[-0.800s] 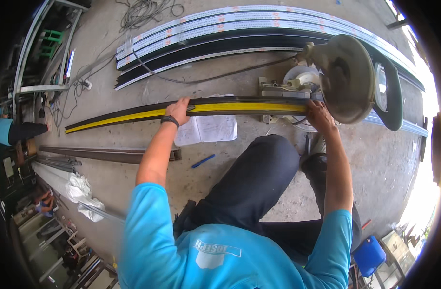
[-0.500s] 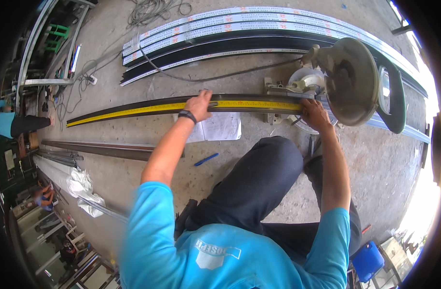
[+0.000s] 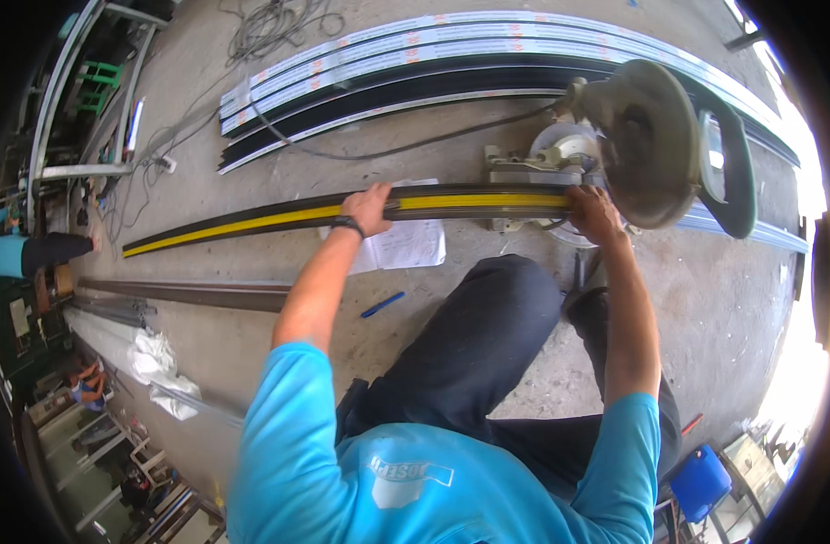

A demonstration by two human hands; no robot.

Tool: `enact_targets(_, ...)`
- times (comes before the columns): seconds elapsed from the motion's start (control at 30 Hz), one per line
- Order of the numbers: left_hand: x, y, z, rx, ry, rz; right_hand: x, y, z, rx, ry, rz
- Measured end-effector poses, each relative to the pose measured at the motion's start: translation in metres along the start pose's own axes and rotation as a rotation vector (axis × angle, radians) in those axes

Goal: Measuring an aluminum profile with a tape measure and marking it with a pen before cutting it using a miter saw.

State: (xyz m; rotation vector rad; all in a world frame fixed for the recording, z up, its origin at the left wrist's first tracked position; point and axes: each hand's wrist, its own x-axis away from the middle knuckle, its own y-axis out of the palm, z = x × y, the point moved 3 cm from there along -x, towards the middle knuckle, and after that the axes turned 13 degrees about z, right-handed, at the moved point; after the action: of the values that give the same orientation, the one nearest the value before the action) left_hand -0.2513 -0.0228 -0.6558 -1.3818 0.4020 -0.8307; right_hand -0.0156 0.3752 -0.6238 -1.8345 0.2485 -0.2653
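Yellow-striped black profile (image 3: pixel 279 220) lies on the concrete floor (image 3: pixel 252 263), feeding into the chop saw (image 3: pixel 646 145) | left hand (image 3: pixel 369 207) grip closed over it mid-length | right hand (image 3: pixel 594 211) grip pinning it beside the blade | keep it flat and fingers clear.

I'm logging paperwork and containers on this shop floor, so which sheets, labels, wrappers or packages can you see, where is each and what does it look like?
Paper sheet: white, handwritten, on the floor under the yellow-striped profile, by the left hand.
Label stickers: small orange-and-white patches along the pale profiles at the top.
Plastic wrap: crumpled, white, lower left.
Blue container: boxy, lower right.
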Motion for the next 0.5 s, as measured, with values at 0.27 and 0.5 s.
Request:
enact_targets(0.27, 0.028, 0.010, -0.062, -0.069, -0.149, 0.054, -0.009, 0.008, 0.016, -0.086, 0.001, -0.005)
enact_targets(0.5, 0.028, 0.028, -0.068, 0.000, -0.188, 0.067, -0.024, 0.037, 0.025, 0.194, 0.037, -0.144)
